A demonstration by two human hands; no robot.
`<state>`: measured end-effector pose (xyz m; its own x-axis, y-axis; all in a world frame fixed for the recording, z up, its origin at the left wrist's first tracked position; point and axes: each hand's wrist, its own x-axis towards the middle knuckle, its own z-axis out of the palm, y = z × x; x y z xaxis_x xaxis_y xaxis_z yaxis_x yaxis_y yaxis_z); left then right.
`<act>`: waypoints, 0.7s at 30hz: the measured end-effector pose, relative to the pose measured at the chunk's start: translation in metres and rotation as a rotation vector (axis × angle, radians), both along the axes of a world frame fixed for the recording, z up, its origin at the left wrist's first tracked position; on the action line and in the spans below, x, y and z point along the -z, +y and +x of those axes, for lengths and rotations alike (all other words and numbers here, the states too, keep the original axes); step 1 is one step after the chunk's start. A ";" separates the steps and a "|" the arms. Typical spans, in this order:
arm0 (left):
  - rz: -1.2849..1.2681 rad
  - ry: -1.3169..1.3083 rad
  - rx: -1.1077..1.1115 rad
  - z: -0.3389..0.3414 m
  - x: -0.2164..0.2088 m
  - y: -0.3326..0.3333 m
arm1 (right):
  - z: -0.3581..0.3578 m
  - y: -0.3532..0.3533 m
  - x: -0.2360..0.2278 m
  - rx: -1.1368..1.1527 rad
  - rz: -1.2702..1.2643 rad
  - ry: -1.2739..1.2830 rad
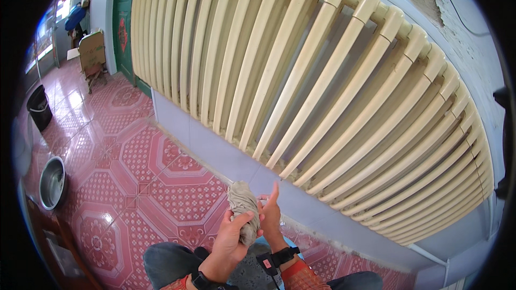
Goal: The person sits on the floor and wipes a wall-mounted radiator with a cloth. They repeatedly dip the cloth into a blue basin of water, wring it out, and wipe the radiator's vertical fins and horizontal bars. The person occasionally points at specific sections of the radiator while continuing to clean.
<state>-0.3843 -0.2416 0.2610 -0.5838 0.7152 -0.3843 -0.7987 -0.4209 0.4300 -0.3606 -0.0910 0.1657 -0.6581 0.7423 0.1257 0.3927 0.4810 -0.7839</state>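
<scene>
A bunched-up grey-beige cloth (243,204) is gripped in my left hand (231,236), with the thumb laid across it. On the cloth's other side is my right hand (272,217), one finger stretched upward and the others curled against the cloth's edge. How firmly those curled fingers hold it is partly hidden. Both hands are in front of my body, low and close to the wall below a long cream radiator (301,75), and apart from its columns.
A metal basin (52,183) and a black bucket (39,108) stand on the pink patterned tile floor (129,220) at left. A brown wooden piece of furniture (67,236) is at lower left. Farther back are a green door (124,27) and a folded board on a stand (92,53). A pipe (430,255) runs at lower right.
</scene>
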 end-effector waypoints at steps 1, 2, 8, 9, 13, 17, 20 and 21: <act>-0.002 0.002 -0.016 -0.001 -0.001 0.000 | -0.003 -0.003 0.000 -0.033 0.002 -0.047; -0.017 -0.008 -0.028 -0.002 -0.002 0.000 | -0.007 -0.003 -0.001 -0.016 0.035 -0.004; -0.036 -0.044 -0.128 -0.009 -0.010 -0.006 | -0.050 0.019 -0.016 0.111 0.071 -0.082; -0.034 -0.039 -0.137 -0.010 -0.011 -0.007 | -0.053 0.021 -0.018 0.114 0.034 -0.125; -0.007 -0.004 -0.138 -0.014 -0.009 -0.009 | -0.069 0.033 -0.027 0.123 -0.218 -0.068; 0.010 -0.037 -0.133 -0.017 -0.008 -0.009 | -0.082 0.041 -0.032 0.169 -0.343 0.193; -0.009 -0.035 -0.142 -0.016 -0.010 -0.010 | -0.074 0.033 -0.021 0.163 -0.208 0.183; -0.025 -0.034 -0.143 -0.015 -0.010 -0.010 | -0.067 0.027 -0.014 0.149 -0.127 0.160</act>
<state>-0.3994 -0.2517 0.2715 -0.6656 0.6154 -0.4223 -0.7455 -0.5207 0.4161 -0.4281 -0.0637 0.1799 -0.5194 0.8462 0.1191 0.3180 0.3208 -0.8922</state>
